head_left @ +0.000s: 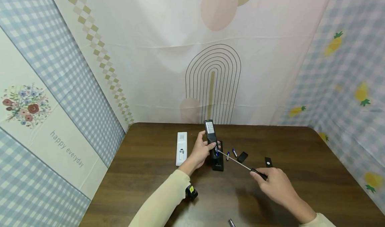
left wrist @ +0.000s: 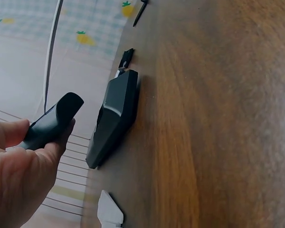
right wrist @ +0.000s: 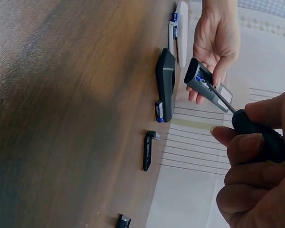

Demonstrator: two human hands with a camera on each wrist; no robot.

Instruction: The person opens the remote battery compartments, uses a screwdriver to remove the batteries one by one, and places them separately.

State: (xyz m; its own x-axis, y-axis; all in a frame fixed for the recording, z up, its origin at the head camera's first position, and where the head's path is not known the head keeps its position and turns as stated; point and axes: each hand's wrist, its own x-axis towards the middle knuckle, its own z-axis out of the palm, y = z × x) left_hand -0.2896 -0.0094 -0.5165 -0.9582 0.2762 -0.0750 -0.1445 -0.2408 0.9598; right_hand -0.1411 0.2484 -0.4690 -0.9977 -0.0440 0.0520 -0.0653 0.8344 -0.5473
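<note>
My left hand (head_left: pixel 198 154) grips a black remote control (head_left: pixel 210 135), raised with its back toward me. Its battery compartment is uncovered, and a blue battery (right wrist: pixel 201 80) shows inside. My right hand (head_left: pixel 277 184) holds a screwdriver (head_left: pixel 259 174) by its black handle. The long metal shaft slants to the left, its tip in the compartment by the battery. Under the raised remote lies a second black remote (head_left: pixel 218 166), partly hidden. Two small batteries (head_left: pixel 228 156) lie right of it, close to a black battery cover (head_left: pixel 242 157).
A white remote (head_left: pixel 181 148) lies at the left, its battery compartment uncovered. Farther right is another small black cover (head_left: pixel 268 162). A dark cylindrical object (head_left: pixel 231 222) is cut off at the bottom. The brown table (head_left: pixel 144 187) ends at a patterned cloth backdrop (head_left: pixel 156 86).
</note>
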